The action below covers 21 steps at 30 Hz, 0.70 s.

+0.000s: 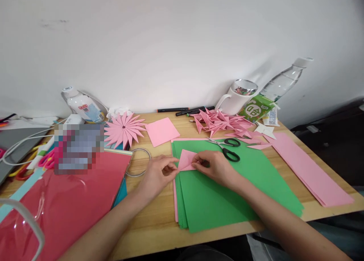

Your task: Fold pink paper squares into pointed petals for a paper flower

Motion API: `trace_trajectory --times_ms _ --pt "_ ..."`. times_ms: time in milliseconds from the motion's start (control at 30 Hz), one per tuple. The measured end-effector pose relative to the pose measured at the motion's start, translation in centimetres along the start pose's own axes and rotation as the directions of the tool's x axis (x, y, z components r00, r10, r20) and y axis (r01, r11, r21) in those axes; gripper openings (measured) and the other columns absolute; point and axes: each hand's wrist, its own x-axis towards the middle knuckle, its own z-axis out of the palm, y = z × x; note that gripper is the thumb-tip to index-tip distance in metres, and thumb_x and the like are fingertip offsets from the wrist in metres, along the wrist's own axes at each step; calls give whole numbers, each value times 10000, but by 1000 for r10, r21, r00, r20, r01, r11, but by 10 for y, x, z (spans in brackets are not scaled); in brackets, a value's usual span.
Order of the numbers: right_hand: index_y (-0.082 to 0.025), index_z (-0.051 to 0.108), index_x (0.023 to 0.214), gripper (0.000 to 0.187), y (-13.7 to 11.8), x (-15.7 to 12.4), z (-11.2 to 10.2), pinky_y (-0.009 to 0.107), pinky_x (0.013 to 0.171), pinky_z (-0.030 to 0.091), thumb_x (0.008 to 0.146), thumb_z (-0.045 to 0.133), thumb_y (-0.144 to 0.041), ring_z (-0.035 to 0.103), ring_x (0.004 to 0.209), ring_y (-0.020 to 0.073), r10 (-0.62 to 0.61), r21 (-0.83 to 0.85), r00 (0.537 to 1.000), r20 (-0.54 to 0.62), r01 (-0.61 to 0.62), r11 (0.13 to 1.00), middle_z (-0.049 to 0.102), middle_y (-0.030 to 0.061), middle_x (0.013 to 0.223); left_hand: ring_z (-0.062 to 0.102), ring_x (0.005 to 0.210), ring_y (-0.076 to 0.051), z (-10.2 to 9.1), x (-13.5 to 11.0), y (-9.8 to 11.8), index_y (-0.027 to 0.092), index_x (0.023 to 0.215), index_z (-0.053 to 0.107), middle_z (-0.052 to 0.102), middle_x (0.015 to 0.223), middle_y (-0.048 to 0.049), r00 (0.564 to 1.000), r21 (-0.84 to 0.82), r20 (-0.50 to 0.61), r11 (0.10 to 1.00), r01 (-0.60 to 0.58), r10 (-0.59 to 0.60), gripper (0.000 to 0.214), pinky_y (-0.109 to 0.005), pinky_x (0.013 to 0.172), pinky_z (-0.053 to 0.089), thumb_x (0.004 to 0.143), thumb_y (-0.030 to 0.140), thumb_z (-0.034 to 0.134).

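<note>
A small folded piece of pink paper (187, 159) is held over a stack of green paper (227, 193). My left hand (159, 174) pinches its left corner between thumb and fingers. On the other side, my right hand (214, 166) is closed on the paper's right part, its fingertips partly hiding it. Black-handled scissors (231, 155) lie on the green sheets just beyond my right hand. A square pink sheet (162, 132) lies flat on the wooden table (153, 223), farther back.
Behind stand a pink pinwheel-like paper star (124, 127), a pile of pointed pink pieces (222, 121), a white mug (237, 97) and a leaning bottle (284, 81). Pink strips (313, 170) lie right. A red folder (85, 193) and tape roll (150, 155) lie left.
</note>
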Motion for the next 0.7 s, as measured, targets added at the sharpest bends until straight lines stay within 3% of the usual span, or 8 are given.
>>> trace_trajectory --times_ms 200,500,700 --pt "-161 645 741 91 1 1 -1 227 577 411 797 573 -171 549 602 129 -23 20 1000 2 23 1000 660 25 685 578 719 -151 7 1 3 172 947 643 642 679 11 995 127 -5 987 -100 101 228 -285 685 461 727 128 682" --pt "-169 641 747 78 1 -1 2 236 569 393 804 587 -169 532 605 136 -46 -34 996 -73 43 998 614 15 659 521 694 -140 12 5 11 181 848 654 612 721 0 998 171 55 984 -45 36 142 -253 624 420 774 85 581" --pt "-185 656 816 86 4 -3 7 268 612 416 842 575 -197 559 680 168 -112 -147 988 -108 95 985 635 40 729 510 686 -151 13 3 15 168 802 640 615 698 -11 992 252 66 960 -119 106 124 -268 618 445 832 117 531"
